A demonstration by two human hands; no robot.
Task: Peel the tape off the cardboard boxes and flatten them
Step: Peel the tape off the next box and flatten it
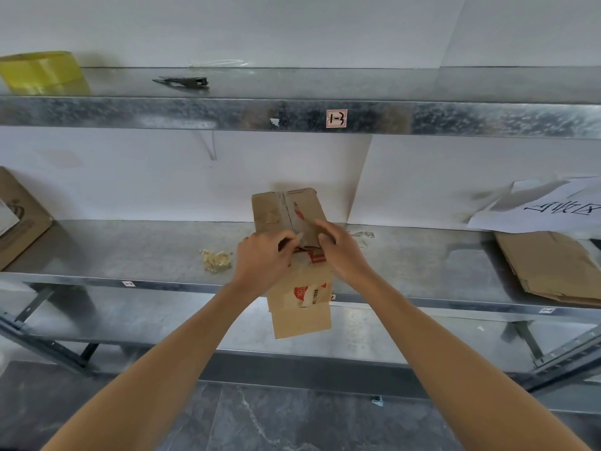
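A white wall (292,27) backs a rack of grey metal shelves: an upper shelf (325,81) with a red-and-white label (336,118) on its front edge, a middle shelf (130,245), a lower shelf (162,323). The floor (260,418) is dark and veined.

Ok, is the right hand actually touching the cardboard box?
Touching. The head view shows the right hand gripping the cardboard box, with its fingers laid across the upper flap and the thumb underneath.

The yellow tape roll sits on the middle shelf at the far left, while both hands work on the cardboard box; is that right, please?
Not quite: the head view shows the yellow tape roll on the top shelf, not the middle one. The rest holds: it is at the far left, and the left hand and right hand both work on the cardboard box.
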